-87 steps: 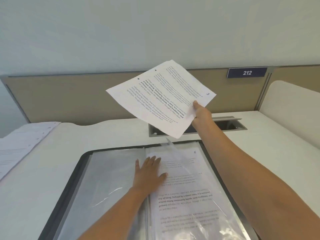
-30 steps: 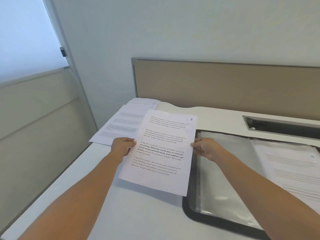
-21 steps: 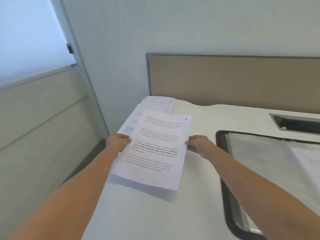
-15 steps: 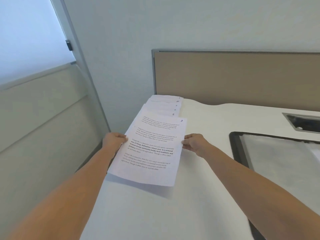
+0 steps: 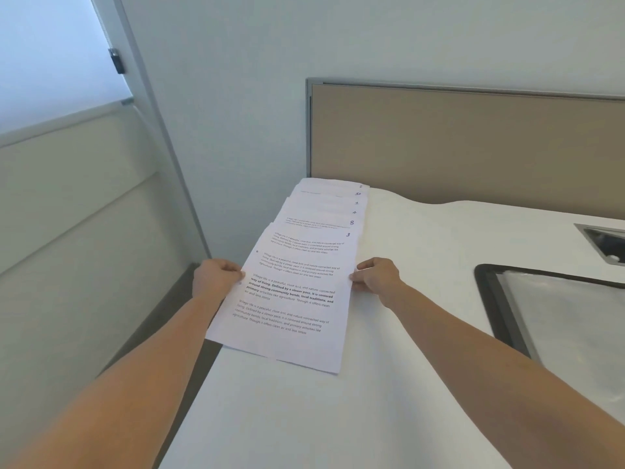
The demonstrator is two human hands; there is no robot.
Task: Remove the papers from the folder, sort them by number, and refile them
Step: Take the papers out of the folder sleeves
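A printed sheet numbered 3 (image 5: 291,299) lies on the white desk at its left edge, its near left corner hanging over the edge. My left hand (image 5: 216,277) pinches its left edge and my right hand (image 5: 375,275) pinches its right edge. Behind it several other sheets (image 5: 324,206) lie fanned out, showing the numbers 8, 4, 1, 10 and 2 at their right corners. The open black folder (image 5: 497,306) with clear plastic sleeves lies at the right edge of the view, mostly cut off.
A tan partition panel (image 5: 466,143) stands along the back of the white desk (image 5: 389,401). A metal cable slot (image 5: 605,245) is set into the desk at the far right. Left of the desk are a drop to the floor, a wall and a window.
Both hands have carried sheet 3 left and down from above the folder onto the desk, overlapping the fanned sheets. The view has turned left, so the folder has slid to the right edge.
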